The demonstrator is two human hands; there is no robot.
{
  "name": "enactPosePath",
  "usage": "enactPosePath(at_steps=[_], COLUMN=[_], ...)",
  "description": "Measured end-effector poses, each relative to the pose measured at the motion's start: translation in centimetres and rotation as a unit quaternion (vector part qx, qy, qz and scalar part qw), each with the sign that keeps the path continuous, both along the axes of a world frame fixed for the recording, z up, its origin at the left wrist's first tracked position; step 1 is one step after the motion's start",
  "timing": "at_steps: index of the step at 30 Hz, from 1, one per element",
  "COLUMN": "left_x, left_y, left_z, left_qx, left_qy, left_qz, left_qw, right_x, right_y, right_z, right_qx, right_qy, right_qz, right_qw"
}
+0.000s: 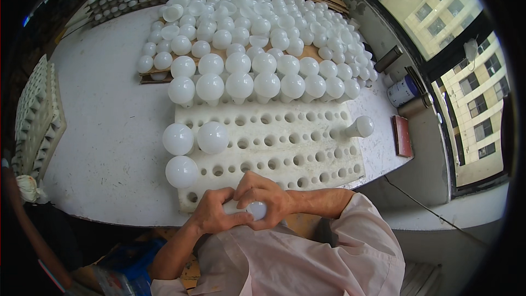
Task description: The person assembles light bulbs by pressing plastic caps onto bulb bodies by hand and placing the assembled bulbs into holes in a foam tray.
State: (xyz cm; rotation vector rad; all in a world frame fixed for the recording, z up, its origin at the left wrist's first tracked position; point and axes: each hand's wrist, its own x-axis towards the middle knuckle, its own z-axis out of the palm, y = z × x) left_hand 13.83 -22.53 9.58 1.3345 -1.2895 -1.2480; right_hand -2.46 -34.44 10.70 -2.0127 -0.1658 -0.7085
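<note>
Both of my hands close around one white round bulb (253, 209) at the near edge of the table. My left hand (215, 211) grips its lower part and my right hand (265, 194) wraps over its top. Just beyond them lies a white foam tray with rows of holes (285, 142). Three white bulbs (193, 138) stand in its left holes, and a single bulb (359, 127) lies on its side at the tray's right edge. A row of bulbs (252, 85) fills the tray's far end.
Many white bulbs (257, 33) are packed on trays and cardboard at the back of the round white table (109, 131). Stacked moulded trays (38, 115) sit at the left. A window (455, 49), a roll of tape (401, 91) and a red-brown block (402, 136) are at the right.
</note>
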Motion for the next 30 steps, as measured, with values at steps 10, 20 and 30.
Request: enactPosePath(at_steps=[10,20,30], left_x=[2.1,5.0,2.6], left_y=[6.6,6.8,4.9], left_z=[-2.3,-5.5,-9.0], left_qx=[0.095,-0.089,-0.141], left_qy=[0.174,0.165,0.118], left_qz=[0.183,0.547,0.435], left_qw=[0.963,0.816,0.881], right_x=[1.8,9.9,11.0], right_y=[-2.6,2.1,-12.5], right_z=[2.0,0.6,7.5], right_qx=[0.011,-0.341,-0.302], right_qy=[0.094,-0.048,0.014], right_qz=[-0.046,0.086,-0.146], right_qw=[0.994,0.935,0.942])
